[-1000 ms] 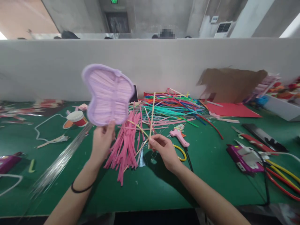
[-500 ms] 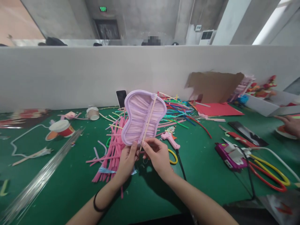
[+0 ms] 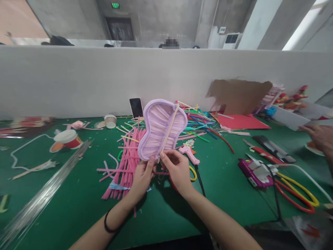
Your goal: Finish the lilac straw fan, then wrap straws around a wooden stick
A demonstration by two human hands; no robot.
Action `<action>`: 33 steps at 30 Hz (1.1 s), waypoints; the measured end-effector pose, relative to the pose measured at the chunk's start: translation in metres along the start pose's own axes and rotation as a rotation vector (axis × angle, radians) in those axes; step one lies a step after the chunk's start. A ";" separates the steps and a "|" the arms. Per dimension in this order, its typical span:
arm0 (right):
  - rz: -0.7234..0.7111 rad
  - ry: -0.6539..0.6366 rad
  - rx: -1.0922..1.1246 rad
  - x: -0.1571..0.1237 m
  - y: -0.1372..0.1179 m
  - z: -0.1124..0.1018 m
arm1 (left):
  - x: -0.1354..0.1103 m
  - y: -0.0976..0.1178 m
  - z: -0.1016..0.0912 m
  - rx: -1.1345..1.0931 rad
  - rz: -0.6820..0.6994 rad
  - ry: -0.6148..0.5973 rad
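Note:
A lilac fan-like panel point(image 3: 156, 128) with a curved, notched outline and a thick fuzzy rim stands upright above the table. My left hand point(image 3: 142, 175) pinches its bottom edge between thumb and fingers. With thumb and forefinger, my right hand point(image 3: 178, 170) grips the lower end of a thin wooden stick point(image 3: 170, 128). The stick lies slantwise over the panel, from the lower edge to the upper right rim; whether it is fixed there I cannot tell. Behind my left hand lies a bundle of pink pipe cleaners point(image 3: 127, 156).
A pink glue gun point(image 3: 189, 154) lies right of my hands, its cable running forward. Farther right are a purple power strip point(image 3: 256, 173), scissors point(image 3: 299, 192) and another person's hand point(image 3: 317, 137). Left are a paper cup point(image 3: 70, 139) and clear rods point(image 3: 49, 189). A phone point(image 3: 136, 107) leans against the partition.
The panel and stick have shifted slightly right in view, and the stick now sits farther from the panel's centre seam. The other person's hand at the right reaches farther in.

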State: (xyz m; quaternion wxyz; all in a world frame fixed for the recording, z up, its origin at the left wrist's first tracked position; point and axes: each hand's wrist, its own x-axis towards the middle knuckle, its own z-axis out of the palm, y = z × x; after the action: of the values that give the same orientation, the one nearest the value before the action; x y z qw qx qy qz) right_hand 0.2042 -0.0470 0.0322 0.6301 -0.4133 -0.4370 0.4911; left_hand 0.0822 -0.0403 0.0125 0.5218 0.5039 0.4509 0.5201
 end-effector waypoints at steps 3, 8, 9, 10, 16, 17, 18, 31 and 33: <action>0.007 0.007 -0.003 0.000 0.002 -0.001 | 0.001 -0.001 0.000 -0.007 0.001 -0.008; 0.016 0.003 -0.009 0.002 0.002 -0.001 | 0.001 0.000 0.000 0.001 0.016 -0.024; 0.018 0.002 -0.013 0.002 0.001 -0.001 | 0.001 0.000 0.000 0.005 0.016 -0.024; 0.020 0.000 -0.017 0.003 0.001 -0.002 | 0.001 -0.001 0.000 0.009 0.017 -0.023; 0.035 -0.020 -0.013 0.004 0.001 -0.004 | 0.000 -0.002 -0.001 0.017 0.044 -0.030; 0.040 -0.022 -0.016 0.004 0.001 -0.004 | 0.000 -0.001 -0.002 0.027 0.051 -0.028; 0.043 -0.023 -0.020 0.004 0.001 -0.004 | 0.000 0.000 -0.002 0.044 0.063 -0.024; 0.081 -0.066 -0.072 0.010 0.002 -0.008 | 0.002 0.006 -0.007 0.263 0.083 0.047; 0.011 -0.024 -0.104 0.013 -0.006 -0.012 | 0.001 0.005 -0.011 0.240 0.042 0.027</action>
State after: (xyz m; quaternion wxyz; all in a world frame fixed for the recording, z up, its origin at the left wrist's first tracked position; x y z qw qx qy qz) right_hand 0.2187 -0.0364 0.0363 0.5998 -0.4420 -0.4673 0.4760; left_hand 0.0709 -0.0392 0.0165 0.4407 0.5650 0.5063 0.4799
